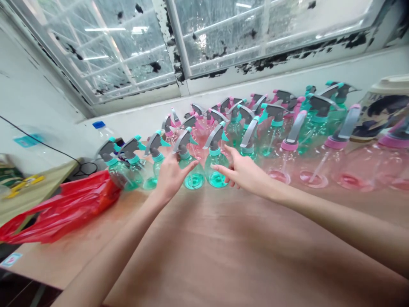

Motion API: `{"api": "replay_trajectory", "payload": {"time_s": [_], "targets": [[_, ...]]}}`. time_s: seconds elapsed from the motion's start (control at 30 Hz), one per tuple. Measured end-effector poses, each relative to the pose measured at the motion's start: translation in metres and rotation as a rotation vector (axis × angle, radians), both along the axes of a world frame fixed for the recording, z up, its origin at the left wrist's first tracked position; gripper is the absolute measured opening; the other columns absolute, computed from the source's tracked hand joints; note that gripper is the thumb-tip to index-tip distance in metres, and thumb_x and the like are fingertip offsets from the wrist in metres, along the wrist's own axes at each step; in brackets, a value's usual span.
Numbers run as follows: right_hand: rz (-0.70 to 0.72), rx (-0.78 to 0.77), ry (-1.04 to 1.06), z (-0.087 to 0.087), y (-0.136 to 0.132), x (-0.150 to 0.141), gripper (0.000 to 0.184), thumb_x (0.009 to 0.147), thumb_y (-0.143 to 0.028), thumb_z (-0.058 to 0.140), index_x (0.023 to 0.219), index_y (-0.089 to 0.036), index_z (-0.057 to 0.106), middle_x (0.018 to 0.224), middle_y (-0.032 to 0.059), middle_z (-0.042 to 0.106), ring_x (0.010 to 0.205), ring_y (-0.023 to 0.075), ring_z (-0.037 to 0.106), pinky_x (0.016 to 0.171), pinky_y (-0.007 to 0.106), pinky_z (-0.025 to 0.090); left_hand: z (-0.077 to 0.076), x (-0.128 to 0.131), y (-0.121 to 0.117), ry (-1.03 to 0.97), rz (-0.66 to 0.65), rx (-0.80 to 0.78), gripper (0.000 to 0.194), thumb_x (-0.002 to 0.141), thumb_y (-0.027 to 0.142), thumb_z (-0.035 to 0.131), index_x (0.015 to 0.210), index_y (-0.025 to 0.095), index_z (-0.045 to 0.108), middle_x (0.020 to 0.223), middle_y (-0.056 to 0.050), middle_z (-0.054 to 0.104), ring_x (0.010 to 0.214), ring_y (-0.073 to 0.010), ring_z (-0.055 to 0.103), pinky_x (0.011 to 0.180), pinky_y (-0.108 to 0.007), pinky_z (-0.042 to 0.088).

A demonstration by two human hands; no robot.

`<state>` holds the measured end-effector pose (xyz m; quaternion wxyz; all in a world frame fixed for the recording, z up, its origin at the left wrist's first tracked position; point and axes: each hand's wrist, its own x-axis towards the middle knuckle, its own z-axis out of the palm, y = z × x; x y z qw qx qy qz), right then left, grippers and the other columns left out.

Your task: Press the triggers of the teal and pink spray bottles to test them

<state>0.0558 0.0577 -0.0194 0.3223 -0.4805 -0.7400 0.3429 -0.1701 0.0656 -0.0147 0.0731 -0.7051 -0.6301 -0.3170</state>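
Note:
Two green spray bottles with grey trigger heads stand side by side on the table in front of me. My left hand (172, 172) is at the left bottle (194, 179), its thumb stretched across the front and its other fingers mostly hidden. By the right bottle (217, 175) is my right hand (244, 170), with thumb and index finger apart and the lower fingers slightly curled beside the bottle. Neither hand shows a closed grip; whether the fingertips touch the bottles I cannot tell.
Several green and pink spray bottles (315, 170) line the back of the table (204, 247). A red plastic bag (86, 196) lies at the left. A large printed cup (380, 106) stands at the right. Behind is a window (223, 34) above a white wall.

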Motion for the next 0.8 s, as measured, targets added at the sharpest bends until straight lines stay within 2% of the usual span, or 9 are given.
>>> {"api": "replay_trajectory", "payload": {"time_s": [0.2, 0.4, 0.6, 0.67, 0.8], "targets": [[0.023, -0.067, 0.052, 0.003, 0.007, -0.009, 0.073, 0.097, -0.048, 0.050, 0.154, -0.016, 0.019, 0.052, -0.0033, 0.063, 0.044, 0.0183, 0.063, 0.046, 0.027, 0.051, 0.005, -0.008, 0.010, 0.064, -0.069, -0.016, 0.045, 0.083, 0.047, 0.071, 0.113, 0.016, 0.060, 0.103, -0.011, 0.069, 0.097, -0.0272, 0.067, 0.087, -0.037, 0.051], [-0.007, -0.085, -0.006, 0.006, 0.010, -0.017, 0.065, 0.097, -0.051, 0.048, 0.147, -0.014, 0.031, 0.046, -0.0038, 0.059, 0.040, 0.0185, 0.061, 0.041, 0.024, 0.047, 0.012, -0.006, 0.008, 0.177, -0.033, -0.057, 0.045, 0.085, 0.052, 0.066, 0.106, 0.012, 0.062, 0.102, -0.015, 0.069, 0.102, -0.0314, 0.066, 0.090, -0.039, 0.050], [-0.026, -0.030, -0.054, 0.004, 0.009, -0.019, 0.060, 0.098, -0.046, 0.047, 0.145, -0.011, 0.032, 0.046, -0.0041, 0.057, 0.039, 0.0178, 0.060, 0.043, 0.024, 0.046, 0.015, -0.002, 0.006, 0.193, -0.008, -0.084, 0.048, 0.084, 0.053, 0.066, 0.104, 0.009, 0.064, 0.099, -0.018, 0.070, 0.101, -0.0348, 0.066, 0.089, -0.043, 0.051], [-0.025, -0.025, -0.066, 0.005, 0.008, -0.018, 0.061, 0.098, -0.045, 0.047, 0.146, -0.012, 0.031, 0.045, -0.0050, 0.056, 0.038, 0.0175, 0.060, 0.044, 0.024, 0.046, 0.014, -0.002, -0.001, 0.162, 0.006, -0.081, 0.054, 0.084, 0.052, 0.067, 0.113, 0.007, 0.061, 0.107, -0.019, 0.069, 0.106, -0.0348, 0.066, 0.092, -0.043, 0.050], [-0.015, -0.029, -0.114, 0.007, 0.001, -0.017, 0.063, 0.098, -0.047, 0.046, 0.147, -0.012, 0.030, 0.047, -0.0041, 0.057, 0.039, 0.0181, 0.059, 0.046, 0.026, 0.045, 0.014, -0.008, -0.033, 0.110, 0.011, -0.096, 0.070, 0.087, 0.045, 0.064, 0.141, 0.007, 0.041, 0.137, -0.023, 0.056, 0.126, -0.0345, 0.056, 0.103, -0.046, 0.046]]}}
